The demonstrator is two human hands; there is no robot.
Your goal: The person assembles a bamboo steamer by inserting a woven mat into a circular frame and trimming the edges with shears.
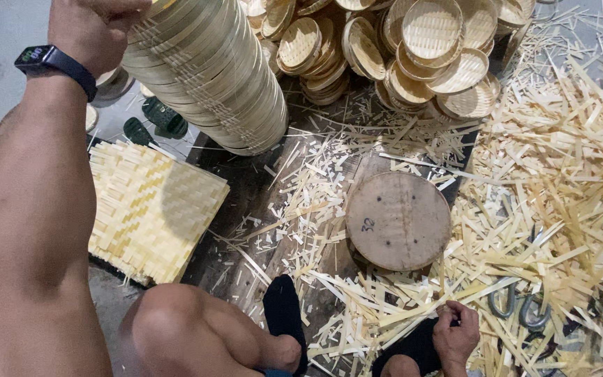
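Gripping tall stack of woven trays (pixel 211 70) — left hand (pixel 92 31) fingers closed; right hand (pixel 455 335) curled, empty.

Tall stack of round woven bamboo trays (pixel 207 70), pale yellow, leaning rightward, rims aligned, standing on the dark floor beside a flat woven mat. Loose bamboo strips (pixel 385 314), thin and pale, scattered flat.

round disc (pixel 398 220): matt, smooth wood is being shown | tall stack (pixel 207 70): woven bamboo, pale, ribbed | square mats (pixel 149 209): rough plaited strips | offcuts (pixel 560 174): dry splintered bamboo
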